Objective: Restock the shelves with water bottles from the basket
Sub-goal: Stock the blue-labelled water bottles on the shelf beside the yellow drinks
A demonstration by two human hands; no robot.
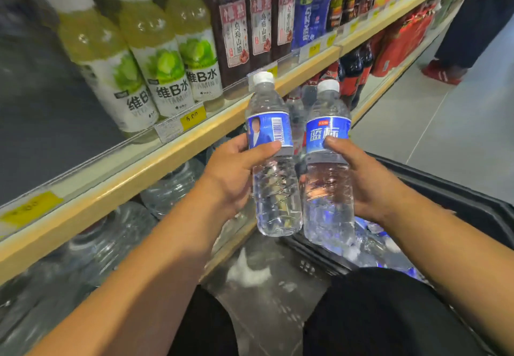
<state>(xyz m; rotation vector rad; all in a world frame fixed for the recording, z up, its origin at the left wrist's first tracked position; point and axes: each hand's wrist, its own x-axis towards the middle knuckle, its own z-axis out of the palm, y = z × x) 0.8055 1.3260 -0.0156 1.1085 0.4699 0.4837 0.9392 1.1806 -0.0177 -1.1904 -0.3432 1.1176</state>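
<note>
Clear bottles (pixel 274 188) upright, caps up, one per hand.

In the middle of the frame, the left hand (pixel 230 172) holds a water bottle (pixel 274 183), thumb across its blue label. Just beside it, the right hand (pixel 370 186) holds a second water bottle (pixel 328 197) the same way. Both have white caps on top. A black basket (pixel 459 197) sits at the lower right with more bottles inside. A shelf (pixel 178 151) runs from lower left to upper right. Green drinks (pixel 150 49) stand on it at the upper left. Big clear jugs (pixel 116 233) sit under it.
</note>
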